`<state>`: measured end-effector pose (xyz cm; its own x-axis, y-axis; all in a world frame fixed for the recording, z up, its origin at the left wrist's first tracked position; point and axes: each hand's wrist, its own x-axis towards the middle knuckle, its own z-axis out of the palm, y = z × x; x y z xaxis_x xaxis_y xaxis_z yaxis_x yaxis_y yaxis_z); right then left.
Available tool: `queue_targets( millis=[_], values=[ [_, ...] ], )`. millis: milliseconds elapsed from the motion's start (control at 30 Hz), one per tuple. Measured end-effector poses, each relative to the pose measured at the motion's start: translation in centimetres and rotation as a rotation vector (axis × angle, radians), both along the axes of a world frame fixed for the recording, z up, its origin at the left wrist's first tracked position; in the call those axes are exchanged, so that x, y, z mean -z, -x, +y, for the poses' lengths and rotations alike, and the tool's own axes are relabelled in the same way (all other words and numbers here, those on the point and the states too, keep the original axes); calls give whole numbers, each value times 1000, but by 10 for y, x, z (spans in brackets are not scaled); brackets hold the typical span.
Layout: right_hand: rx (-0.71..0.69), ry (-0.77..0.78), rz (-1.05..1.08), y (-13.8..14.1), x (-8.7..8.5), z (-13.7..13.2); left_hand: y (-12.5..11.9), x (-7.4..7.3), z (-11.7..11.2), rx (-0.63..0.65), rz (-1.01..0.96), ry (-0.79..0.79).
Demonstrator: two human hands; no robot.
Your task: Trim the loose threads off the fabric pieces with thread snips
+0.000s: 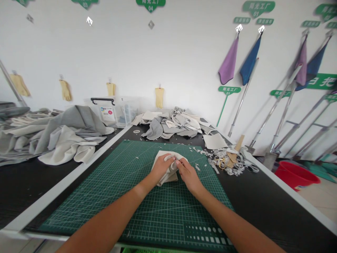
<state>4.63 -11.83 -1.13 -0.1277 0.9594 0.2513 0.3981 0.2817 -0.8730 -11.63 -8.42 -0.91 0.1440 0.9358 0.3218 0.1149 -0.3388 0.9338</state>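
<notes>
Fingers [170, 159] of the left hand [160, 168] and right hand [188, 175] pinch a folded beige cloth [165, 179] closed on a green cutting mat [163, 214]. A heap of fabric scraps [171, 128] lies unsorted beyond.

Brightness: strong, even light across the white wall [131, 59]
Shadows: faint, soft, under the left hand [163, 167] and right hand [189, 175] on the cutting mat [137, 207]
Glare: small glints on the metal hooks [239, 28]
Distortion: wide-angle bending toward the edges, tilting the metal poles [281, 116]
Focus: sharp throughout
</notes>
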Motion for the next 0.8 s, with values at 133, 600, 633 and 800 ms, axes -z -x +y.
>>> queue_targets(
  millis=[133, 600, 633, 800],
  values=[
    [-5, -19, -18, -1, 2, 1, -1, 1, 1, 10, -15, 5],
    [-22, -29, 98, 0, 2, 0, -2, 1, 0, 38, -58, 4],
    [-22, -32, 118, 1, 3, 0, -2, 0, 0, 41, -61, 8],
    [-38, -27, 186, 2, 6, 3, -2, -1, 1, 37, -72, 25]
  ],
)
